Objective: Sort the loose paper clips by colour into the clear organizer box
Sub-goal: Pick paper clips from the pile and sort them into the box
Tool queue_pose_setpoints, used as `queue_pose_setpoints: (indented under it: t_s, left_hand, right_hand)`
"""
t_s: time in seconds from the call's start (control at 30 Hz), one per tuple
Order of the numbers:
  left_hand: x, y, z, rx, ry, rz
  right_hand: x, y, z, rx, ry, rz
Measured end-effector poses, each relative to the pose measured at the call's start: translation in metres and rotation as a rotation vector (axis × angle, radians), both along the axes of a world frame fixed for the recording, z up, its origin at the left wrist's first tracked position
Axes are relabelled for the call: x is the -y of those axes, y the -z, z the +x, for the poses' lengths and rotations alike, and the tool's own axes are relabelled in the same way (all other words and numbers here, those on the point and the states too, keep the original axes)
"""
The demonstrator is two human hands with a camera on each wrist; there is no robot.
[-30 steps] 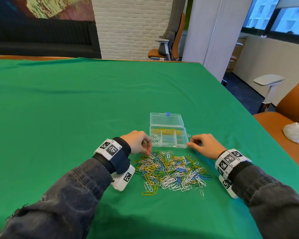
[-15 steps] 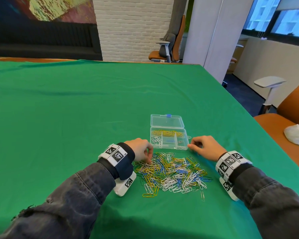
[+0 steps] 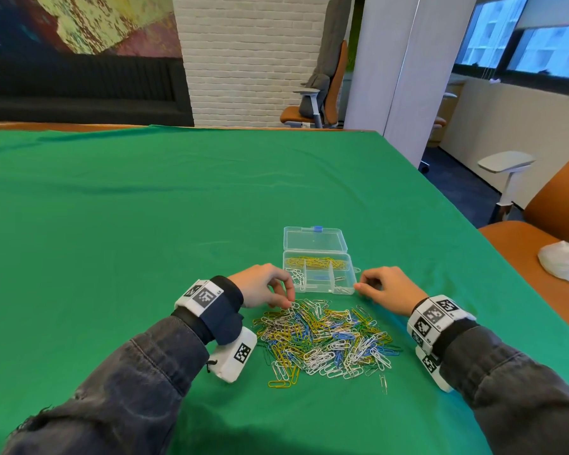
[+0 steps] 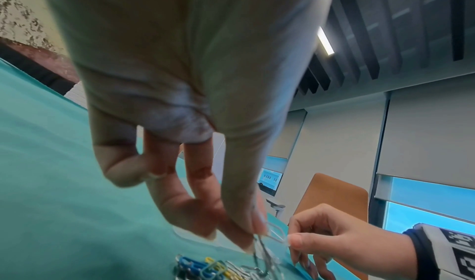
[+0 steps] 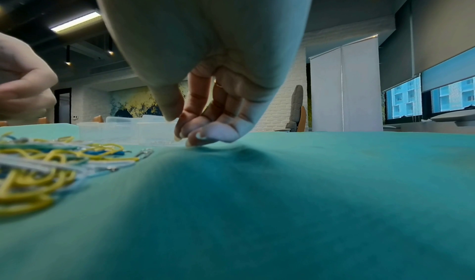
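The paper clip pile [image 3: 326,343] lies on the green cloth [image 3: 145,224], between both hands. The left hand [image 3: 263,290] pinches silver clips [image 4: 262,250] at the pile's far-left edge. The right hand [image 3: 386,293], fingers curled, fingertips bunched, touches the cloth beside the organizer box [image 3: 319,267], lid open, just beyond the pile

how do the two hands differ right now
The left hand pinches silver paper clips at the far edge of the pile; the right hand sits beside the pile, near the organizer box, fingertips down on the green cloth, and whether it holds anything is unclear. Both have curled fingers.
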State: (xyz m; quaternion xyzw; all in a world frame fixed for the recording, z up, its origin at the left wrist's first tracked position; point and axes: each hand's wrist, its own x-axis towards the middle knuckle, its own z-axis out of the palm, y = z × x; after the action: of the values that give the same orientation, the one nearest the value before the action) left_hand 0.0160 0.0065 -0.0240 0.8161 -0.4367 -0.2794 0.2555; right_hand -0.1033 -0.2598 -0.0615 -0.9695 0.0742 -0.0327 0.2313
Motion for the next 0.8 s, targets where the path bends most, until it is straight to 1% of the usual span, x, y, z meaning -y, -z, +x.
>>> queue_pose_setpoints:
  t_s: [0.23, 0.37, 0.5, 0.63, 0.8]
  left_hand:
    - [0.001, 0.001, -0.001, -0.01, 0.035, 0.009]
    - [0.001, 0.002, -0.001, -0.02, 0.017, -0.01]
    - [0.001, 0.004, 0.002, -0.021, -0.004, 0.01]
    - [0.001, 0.003, 0.008, 0.05, -0.054, 0.003]
    - [0.008, -0.005, 0.023, 0.165, -0.177, -0.033]
  right_hand:
    - [0.0, -0.001, 0.0, -0.007, -0.003, 0.007]
    - [0.0, -0.002, -0.001, -0.014, -0.003, 0.004]
    - [-0.001, -0.001, -0.001, -0.015, -0.008, 0.007]
    - [0.002, 0.002, 0.001, -0.007, -0.01, 0.013]
    - [0.002, 0.003, 0.002, -0.017, -0.013, 0.017]
